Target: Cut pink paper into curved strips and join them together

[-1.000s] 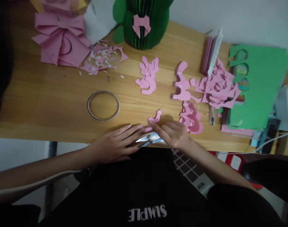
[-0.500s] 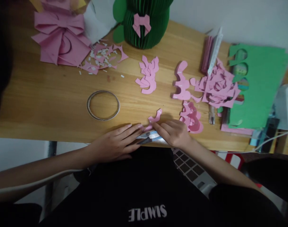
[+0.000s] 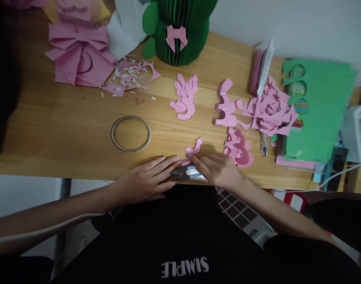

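Observation:
A curved pink paper cut-out (image 3: 194, 150) lies at the near edge of the wooden table (image 3: 64, 130). My left hand (image 3: 147, 179) rests flat with fingers stretched out, its fingertips touching the cut-out's left end. My right hand (image 3: 217, 169) is bent over, its index fingertip pressing the cut-out from the right. Scissors (image 3: 185, 173) lie between my two hands at the table edge, their blades together and partly covered by my right hand.
A tape ring (image 3: 130, 133) lies left of centre. Piles of pink cut-outs (image 3: 185, 96) (image 3: 238, 146) (image 3: 269, 110) sit behind and right. A green paper cactus (image 3: 179, 29), a pink bow (image 3: 79, 55), scraps (image 3: 130, 75) and green sheets (image 3: 319, 106) line the back.
My hands have barely moved. The scissor blades between them have come together. The camera has tipped slightly, shifting the table down in view.

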### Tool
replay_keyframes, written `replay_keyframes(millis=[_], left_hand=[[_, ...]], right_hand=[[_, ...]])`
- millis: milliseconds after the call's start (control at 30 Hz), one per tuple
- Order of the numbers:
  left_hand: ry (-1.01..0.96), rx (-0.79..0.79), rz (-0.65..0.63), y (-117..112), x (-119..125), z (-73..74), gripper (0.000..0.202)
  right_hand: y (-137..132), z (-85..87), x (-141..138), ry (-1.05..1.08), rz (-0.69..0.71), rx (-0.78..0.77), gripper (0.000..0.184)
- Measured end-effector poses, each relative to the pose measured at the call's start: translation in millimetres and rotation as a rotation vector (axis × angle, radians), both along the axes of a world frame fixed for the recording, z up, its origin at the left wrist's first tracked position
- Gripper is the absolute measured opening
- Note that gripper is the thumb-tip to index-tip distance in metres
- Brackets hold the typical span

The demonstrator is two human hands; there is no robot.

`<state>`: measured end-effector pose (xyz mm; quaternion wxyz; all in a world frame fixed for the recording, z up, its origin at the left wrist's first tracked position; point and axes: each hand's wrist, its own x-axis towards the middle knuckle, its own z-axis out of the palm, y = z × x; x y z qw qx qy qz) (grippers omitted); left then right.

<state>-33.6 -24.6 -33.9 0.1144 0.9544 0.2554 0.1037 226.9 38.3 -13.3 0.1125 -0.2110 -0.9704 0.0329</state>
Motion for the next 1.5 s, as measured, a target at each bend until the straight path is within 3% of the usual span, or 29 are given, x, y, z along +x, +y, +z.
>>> replay_keyframes(millis=[633,933,1033,1133,1267,1367,1500], left_hand=[[0.061,0.007,-0.036,0,-1,0.3,0.058],[0.005,0.077,0.019,-2,7,4.0,0.052],[-0.025,0.091,0.09,-5,19,4.8,0.051],[-0.112,0.012,0.188,-5,31,10.2,0.048],[-0.472,-0.486,0.313,-3,35,23.5,0.044],[-0.668,-0.77,0.332,1,34,30.3,0.041],[-0.68,-0.846,0.359,4,33,30.9,0.041]], right_hand=[[-13,-15.4,21,0.028,-0.045,-0.172,0.052],[-21,-7.0,24,0.086,-0.151,-0.09,0.036],[-26,-5.3,21,0.213,-0.273,-0.255,0.032],[-32,-0.3,10,0.432,-0.537,-0.587,0.026],[-36,13.0,-10,0.712,-0.881,-1.071,0.023],[-39,21.2,-23,0.861,-0.951,-1.34,0.031],[-41,25.6,-32,0.983,-0.981,-1.445,0.033]])
